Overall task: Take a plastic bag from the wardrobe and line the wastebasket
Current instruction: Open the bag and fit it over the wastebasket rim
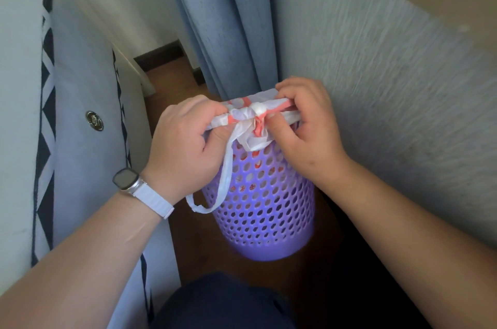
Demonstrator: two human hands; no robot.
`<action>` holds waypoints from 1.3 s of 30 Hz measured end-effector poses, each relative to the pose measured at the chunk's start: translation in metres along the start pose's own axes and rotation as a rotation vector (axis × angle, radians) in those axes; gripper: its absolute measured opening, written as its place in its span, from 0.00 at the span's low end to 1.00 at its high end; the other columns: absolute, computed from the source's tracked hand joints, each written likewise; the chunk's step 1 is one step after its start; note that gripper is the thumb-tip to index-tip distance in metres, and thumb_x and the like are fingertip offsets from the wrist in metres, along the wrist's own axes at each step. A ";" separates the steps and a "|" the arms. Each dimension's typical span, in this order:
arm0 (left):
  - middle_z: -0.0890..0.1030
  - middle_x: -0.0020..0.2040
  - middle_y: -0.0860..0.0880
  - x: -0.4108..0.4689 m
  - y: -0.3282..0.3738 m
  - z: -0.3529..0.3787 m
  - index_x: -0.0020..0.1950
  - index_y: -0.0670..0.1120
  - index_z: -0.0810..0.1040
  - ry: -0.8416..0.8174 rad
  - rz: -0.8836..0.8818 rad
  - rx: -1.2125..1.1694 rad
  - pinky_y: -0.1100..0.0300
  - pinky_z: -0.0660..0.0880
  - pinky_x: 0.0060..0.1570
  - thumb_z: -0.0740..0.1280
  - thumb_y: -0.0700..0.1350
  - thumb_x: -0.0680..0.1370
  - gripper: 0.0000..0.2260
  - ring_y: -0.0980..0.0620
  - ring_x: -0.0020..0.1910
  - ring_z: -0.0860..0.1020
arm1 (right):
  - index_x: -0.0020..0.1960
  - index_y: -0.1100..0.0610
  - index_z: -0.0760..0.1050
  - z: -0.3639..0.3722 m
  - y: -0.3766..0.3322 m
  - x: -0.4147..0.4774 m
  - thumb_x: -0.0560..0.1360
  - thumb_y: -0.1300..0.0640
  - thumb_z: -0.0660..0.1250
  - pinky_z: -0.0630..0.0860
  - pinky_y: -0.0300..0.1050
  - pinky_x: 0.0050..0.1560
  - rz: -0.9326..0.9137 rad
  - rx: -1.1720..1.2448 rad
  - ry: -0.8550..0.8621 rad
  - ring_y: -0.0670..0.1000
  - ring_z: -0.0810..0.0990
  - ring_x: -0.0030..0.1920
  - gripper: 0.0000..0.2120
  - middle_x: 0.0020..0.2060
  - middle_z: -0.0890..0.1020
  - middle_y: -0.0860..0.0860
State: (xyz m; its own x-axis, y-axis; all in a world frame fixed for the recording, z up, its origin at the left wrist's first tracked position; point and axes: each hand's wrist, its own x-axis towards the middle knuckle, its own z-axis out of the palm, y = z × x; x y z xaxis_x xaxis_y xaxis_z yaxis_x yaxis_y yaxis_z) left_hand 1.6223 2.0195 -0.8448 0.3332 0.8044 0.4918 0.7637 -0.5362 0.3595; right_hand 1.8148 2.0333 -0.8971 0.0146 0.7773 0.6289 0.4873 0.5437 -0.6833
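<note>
Gripping the plastic bag, stretched over the rim of the wastebasket on the floor: clutching it left of the knot at the near rim with the left hand, pinching it just right of the knot with the right hand. Probably risking torn film or a loosened knot by tugging too hard, or tipping the light wastebasket by pulling sideways.

Setting: home, furnished room; bedroom or living room not distinguishable.
Blue curtain hangs to wood floor; textured wallpaper at right; padded furniture with black-and-white trim at left; purple wastebasket on floor between them.
</note>
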 end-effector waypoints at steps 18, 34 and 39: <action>0.68 0.36 0.61 0.002 0.004 0.001 0.42 0.49 0.74 -0.061 -0.121 -0.037 0.56 0.64 0.39 0.59 0.53 0.77 0.10 0.57 0.35 0.70 | 0.55 0.61 0.76 0.000 -0.008 -0.002 0.73 0.52 0.67 0.70 0.63 0.60 -0.062 -0.058 -0.057 0.56 0.77 0.55 0.15 0.53 0.79 0.54; 0.78 0.42 0.48 0.000 -0.003 -0.004 0.48 0.41 0.80 -0.019 0.002 0.079 0.52 0.69 0.46 0.59 0.53 0.79 0.17 0.48 0.42 0.76 | 0.44 0.62 0.75 -0.003 0.003 0.001 0.74 0.53 0.65 0.71 0.59 0.49 -0.022 -0.077 0.040 0.58 0.76 0.45 0.11 0.43 0.78 0.56; 0.81 0.52 0.44 0.000 0.010 -0.004 0.58 0.42 0.80 -0.019 0.081 0.150 0.53 0.68 0.52 0.61 0.53 0.78 0.18 0.45 0.51 0.78 | 0.44 0.61 0.74 0.001 -0.003 -0.002 0.74 0.52 0.65 0.71 0.61 0.51 -0.022 -0.119 0.059 0.58 0.76 0.45 0.11 0.43 0.78 0.56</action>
State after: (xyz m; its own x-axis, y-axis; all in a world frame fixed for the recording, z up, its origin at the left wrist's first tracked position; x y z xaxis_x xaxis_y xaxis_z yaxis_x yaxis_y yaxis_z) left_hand 1.6275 2.0129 -0.8378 0.4063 0.7654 0.4991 0.8073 -0.5565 0.1962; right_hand 1.8123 2.0309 -0.8967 0.0527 0.7435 0.6667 0.5883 0.5164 -0.6223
